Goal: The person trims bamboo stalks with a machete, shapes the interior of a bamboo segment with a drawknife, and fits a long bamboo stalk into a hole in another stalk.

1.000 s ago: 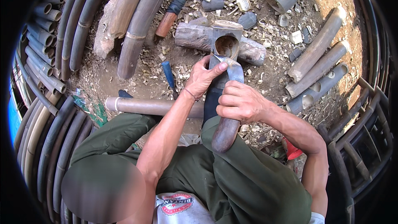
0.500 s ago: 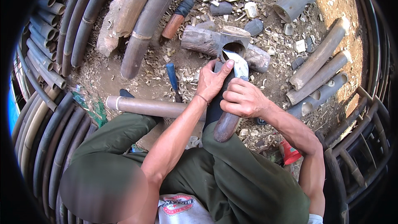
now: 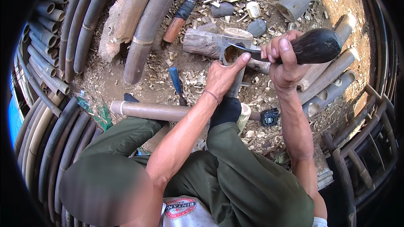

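A grey bamboo tube (image 3: 237, 82) with a cut-out opening rests across a short log (image 3: 201, 43), its lower end against a dark-socked foot. My left hand (image 3: 224, 75) is closed round the tube just below the opening, thumb stretched up toward the blade. In my right hand (image 3: 286, 61) is a curved-blade knife (image 3: 317, 47), gripped by its thick black handle and held nearly level. Its blade tip reaches to the rim of the opening; whether it is cutting there I cannot tell.
A blue-handled tool (image 3: 175, 77) stands in the dirt to the left. A tool with a wood-and-black handle (image 3: 174, 27) lies beyond. Bamboo poles (image 3: 145, 44) lie at the far left, holed lengths (image 3: 330, 94) at right. A watch (image 3: 269, 117) lies near my right forearm. Chips litter the ground.
My right hand has moved up and right, turning the knife from pointing away, handle near my knee, to lying sideways with its handle to the right. My left hand has shifted slightly right.
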Motion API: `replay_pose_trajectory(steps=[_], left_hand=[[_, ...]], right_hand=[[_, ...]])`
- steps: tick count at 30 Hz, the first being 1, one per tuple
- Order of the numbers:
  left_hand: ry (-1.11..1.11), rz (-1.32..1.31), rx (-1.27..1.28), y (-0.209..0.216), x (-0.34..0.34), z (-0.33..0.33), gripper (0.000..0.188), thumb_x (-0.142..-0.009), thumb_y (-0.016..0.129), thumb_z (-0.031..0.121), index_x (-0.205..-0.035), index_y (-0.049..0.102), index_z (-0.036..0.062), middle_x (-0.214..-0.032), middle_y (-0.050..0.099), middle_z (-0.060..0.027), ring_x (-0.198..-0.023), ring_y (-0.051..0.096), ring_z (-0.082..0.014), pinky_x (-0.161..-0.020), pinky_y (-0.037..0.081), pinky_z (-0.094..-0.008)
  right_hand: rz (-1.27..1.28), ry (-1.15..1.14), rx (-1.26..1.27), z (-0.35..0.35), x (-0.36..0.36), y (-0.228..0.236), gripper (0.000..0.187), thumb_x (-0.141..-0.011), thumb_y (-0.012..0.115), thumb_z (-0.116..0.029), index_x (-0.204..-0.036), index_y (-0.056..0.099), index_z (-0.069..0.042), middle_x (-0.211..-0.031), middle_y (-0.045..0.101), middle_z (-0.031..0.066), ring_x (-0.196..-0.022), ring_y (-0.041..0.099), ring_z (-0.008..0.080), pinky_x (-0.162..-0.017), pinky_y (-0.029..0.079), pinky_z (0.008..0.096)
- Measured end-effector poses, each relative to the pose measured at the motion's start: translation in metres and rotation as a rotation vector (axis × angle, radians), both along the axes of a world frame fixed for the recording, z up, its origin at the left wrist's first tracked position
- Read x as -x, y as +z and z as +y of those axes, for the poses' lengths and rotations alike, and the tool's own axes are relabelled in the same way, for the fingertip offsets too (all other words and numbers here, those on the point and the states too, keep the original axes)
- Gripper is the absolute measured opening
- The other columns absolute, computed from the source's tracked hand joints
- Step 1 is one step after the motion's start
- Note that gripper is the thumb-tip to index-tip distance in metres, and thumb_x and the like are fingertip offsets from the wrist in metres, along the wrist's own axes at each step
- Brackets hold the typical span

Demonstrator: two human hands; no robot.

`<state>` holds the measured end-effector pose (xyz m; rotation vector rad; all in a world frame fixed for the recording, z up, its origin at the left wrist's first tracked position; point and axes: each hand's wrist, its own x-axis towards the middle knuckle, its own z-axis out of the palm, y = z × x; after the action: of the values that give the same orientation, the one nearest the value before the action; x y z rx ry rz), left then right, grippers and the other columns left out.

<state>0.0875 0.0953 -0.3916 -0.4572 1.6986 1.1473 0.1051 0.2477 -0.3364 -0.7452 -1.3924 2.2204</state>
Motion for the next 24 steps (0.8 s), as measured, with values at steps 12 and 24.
replay_pose_trajectory(steps=[12, 24], left_hand=[[0.074, -0.038, -0.001, -0.008, -0.005, -0.008, 0.096, -0.071, 0.075, 0.072, -0.106, 0.063, -0.0156, -0.097, 0.069, -0.0209, -0.094, 0.065, -0.0243, -0.085, 0.051, -0.0356], [0.187, -0.277, -0.637, -0.02, -0.007, -0.051, 0.079, -0.081, 0.08, 0.046, -0.134, 0.048, -0.0035, -0.124, 0.059, -0.0116, -0.114, 0.056, -0.0182, -0.101, 0.045, -0.0336]], right_hand=[[-0.159, 0.188, 0.185, 0.009, 0.024, -0.025, 0.015, -0.089, 0.064, -0.007, -0.097, 0.051, -0.004, -0.062, 0.047, 0.0032, -0.05, 0.045, 0.0129, -0.053, 0.043, 0.0327], [0.443, 0.862, -0.901, -0.024, -0.042, 0.013, 0.029, -0.062, 0.073, -0.019, -0.085, 0.061, -0.006, -0.077, 0.052, 0.0029, -0.071, 0.055, 0.0239, -0.066, 0.045, 0.037]])
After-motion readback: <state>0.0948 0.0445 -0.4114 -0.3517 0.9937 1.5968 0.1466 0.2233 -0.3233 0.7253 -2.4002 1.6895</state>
